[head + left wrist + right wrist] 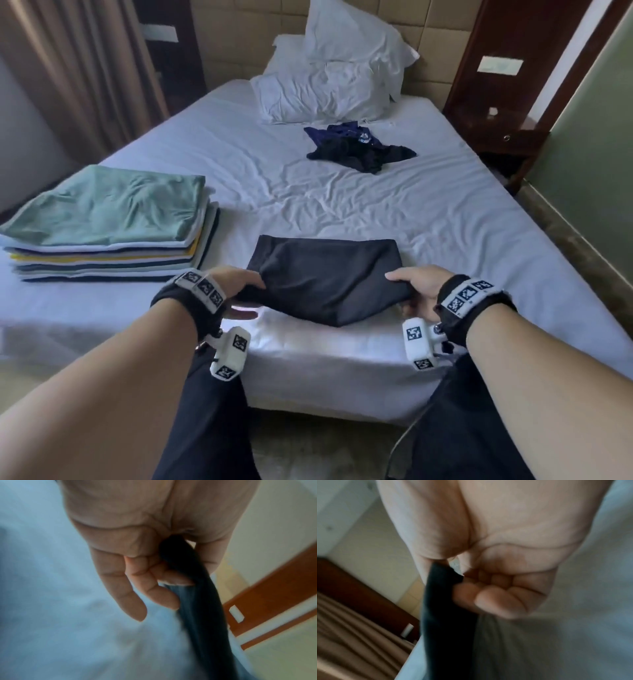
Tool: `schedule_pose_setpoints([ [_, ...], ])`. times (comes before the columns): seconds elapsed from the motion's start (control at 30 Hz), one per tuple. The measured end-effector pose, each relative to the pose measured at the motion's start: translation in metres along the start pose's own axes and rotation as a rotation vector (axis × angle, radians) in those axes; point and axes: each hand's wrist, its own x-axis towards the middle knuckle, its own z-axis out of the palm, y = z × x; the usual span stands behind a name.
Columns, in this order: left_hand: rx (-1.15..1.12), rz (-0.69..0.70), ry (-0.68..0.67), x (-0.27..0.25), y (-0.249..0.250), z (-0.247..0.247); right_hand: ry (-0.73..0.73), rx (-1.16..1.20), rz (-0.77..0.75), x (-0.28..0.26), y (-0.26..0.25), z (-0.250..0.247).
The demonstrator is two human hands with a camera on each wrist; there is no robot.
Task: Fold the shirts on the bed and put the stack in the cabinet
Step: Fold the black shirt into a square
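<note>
1. A stack of folded shirts (pixel 109 236), topped by a pale green one, sits at the left edge of the bed (pixel 428 212), well apart from the pillows at the head.
2. The left hand (pixel 236 284) grips the near left corner of a folded black shirt (pixel 325 274), thumb on top and fingers underneath; the left wrist view shows the dark cloth (pixel 193 588) pinched between thumb and forefinger, the other fingers (pixel 126 595) hanging straighter over the white sheet.
3. The folded black shirt lies at the near edge of the bed, between the two hands, its near fold lifted slightly off the sheet and its far edge flat on it.
4. The right hand (pixel 421 287) holds the shirt's near right corner, thumb laid across the top; in the right wrist view the fingers (pixel 496 601) curl tightly into the palm around the dark fabric (pixel 447 615).
5. A crumpled heap of navy clothing (pixel 359 147) lies unfolded near the middle of the bed, just in front of two white pillows (pixel 329 85) stacked against the padded headboard.
6. A dark wooden nightstand (pixel 503 126) stands beside the far right corner of the bed; brown curtains (pixel 85 68) hang beyond the left edge.
</note>
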Motion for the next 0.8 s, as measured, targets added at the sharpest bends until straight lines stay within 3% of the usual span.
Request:
schedule_pose_setpoints([
  [0.1,-0.425,0.156,-0.024,-0.021,0.033,-0.023,-0.022,0.194,-0.127,-0.026,-0.048,0.011],
  [0.2,-0.632,0.306,-0.011,-0.045,0.072,-0.058,-0.094,0.403,-0.211,-0.047,-0.096,0.041],
  [0.3,-0.687,0.399,0.052,-0.055,0.094,-0.095,-0.199,0.499,-0.221,-0.062,-0.129,0.081],
  [0.4,-0.795,0.455,0.070,-0.047,0.104,-0.133,-0.190,0.570,-0.234,-0.058,-0.156,0.122],
  [0.53,-0.823,0.694,0.099,-0.034,0.143,-0.193,-0.187,0.722,-0.352,-0.046,-0.208,0.178],
  [0.63,-0.822,0.883,0.129,-0.017,0.168,-0.259,-0.279,0.812,-0.418,-0.038,-0.246,0.230],
  [0.73,-0.761,0.818,0.203,0.017,0.148,-0.328,-0.349,0.696,-0.420,-0.015,-0.254,0.291],
  [0.8,-0.666,0.666,0.384,0.046,0.116,-0.359,-0.355,0.539,-0.369,0.012,-0.236,0.334],
])
